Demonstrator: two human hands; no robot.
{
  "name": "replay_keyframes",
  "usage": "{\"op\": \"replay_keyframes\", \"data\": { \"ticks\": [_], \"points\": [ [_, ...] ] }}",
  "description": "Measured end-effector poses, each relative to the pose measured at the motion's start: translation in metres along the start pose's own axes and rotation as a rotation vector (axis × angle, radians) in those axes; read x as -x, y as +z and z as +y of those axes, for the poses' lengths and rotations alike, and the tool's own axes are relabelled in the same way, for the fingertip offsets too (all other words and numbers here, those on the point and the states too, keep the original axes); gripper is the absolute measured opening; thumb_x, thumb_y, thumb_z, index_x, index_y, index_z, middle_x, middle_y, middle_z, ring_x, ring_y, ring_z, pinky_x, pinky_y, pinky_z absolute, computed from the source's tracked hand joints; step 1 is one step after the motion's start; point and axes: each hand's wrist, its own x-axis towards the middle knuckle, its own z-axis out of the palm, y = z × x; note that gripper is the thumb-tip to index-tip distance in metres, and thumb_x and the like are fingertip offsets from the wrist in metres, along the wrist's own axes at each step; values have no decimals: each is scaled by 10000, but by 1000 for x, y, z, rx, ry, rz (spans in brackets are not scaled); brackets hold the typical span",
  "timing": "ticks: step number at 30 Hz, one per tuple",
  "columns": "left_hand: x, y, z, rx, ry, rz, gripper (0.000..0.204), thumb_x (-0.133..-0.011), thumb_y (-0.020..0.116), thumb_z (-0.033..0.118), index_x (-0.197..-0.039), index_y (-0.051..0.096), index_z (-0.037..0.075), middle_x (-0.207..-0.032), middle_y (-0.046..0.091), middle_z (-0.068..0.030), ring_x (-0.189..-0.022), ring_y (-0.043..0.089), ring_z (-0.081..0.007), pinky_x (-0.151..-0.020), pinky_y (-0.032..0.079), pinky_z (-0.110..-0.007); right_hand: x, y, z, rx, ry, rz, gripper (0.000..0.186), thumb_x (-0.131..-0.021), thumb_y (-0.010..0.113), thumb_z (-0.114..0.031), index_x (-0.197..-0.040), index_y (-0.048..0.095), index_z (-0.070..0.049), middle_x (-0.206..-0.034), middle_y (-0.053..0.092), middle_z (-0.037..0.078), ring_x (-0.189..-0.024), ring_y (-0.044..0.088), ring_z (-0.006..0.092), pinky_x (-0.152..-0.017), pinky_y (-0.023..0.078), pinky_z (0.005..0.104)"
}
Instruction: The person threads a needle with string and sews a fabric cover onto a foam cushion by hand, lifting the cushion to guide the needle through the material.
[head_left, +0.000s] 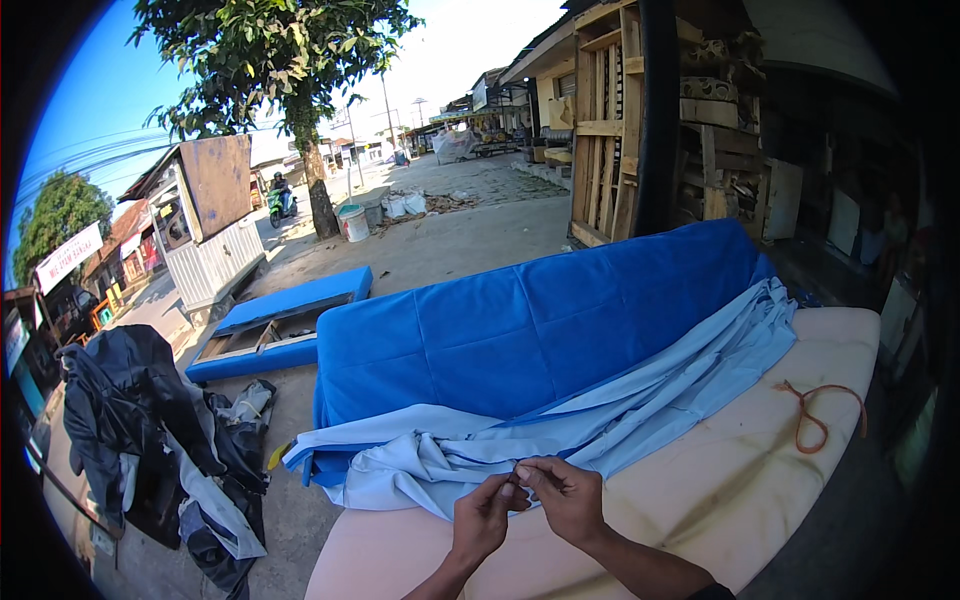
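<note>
My left hand (486,515) and my right hand (562,497) meet at the fingertips, both closed in a pinch on something small and dark that I cannot make out. They are over the near edge of a crumpled light-blue fabric (400,470), attached along or lying against a long blue quilted padded piece (520,330). Both rest on a pale, stained foam slab (720,470) beneath my forearms. A loop of orange cord (812,420) lies on the foam to the right.
A blue upholstered frame (262,350) and a heap of black fabric (140,430) lie at left. Wooden frames (600,130) stand at back right, a tree (310,150) and bucket (352,225) behind. A person on a scooter (282,205) is in the street; another person sits dimly at far right.
</note>
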Motion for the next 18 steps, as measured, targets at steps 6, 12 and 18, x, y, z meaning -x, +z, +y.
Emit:
{"op": "replay_keyframes", "data": {
  "ticks": [6,12,18],
  "points": [
    [-1,0,1,65,-35,4,266,-1061,492,133,-1187,617,-65,-942,712,-114,-841,708,-175,-789,577,-306,2,0,2,10,-46,10,139,-958,670,-68,-1040,706,38,-869,742,70,-791,681,83,-683,557,234],
    [-1,1,3,64,-50,11,264,-1062,490,133,-1176,620,-67,-936,712,-114,-838,705,-172,-790,578,-307,2,0,5,6,-22,21,141,-956,671,-64,-1040,696,46,-886,745,78,-811,693,94,-715,566,239],
    [-1,1,3,67,-50,17,256,-1062,488,127,-1156,625,-67,-928,712,-114,-839,703,-170,-793,580,-305,2,-1,7,29,-2,11,141,-956,666,-57,-1044,692,49,-893,744,85,-824,696,98,-733,568,238]
  ]
}}
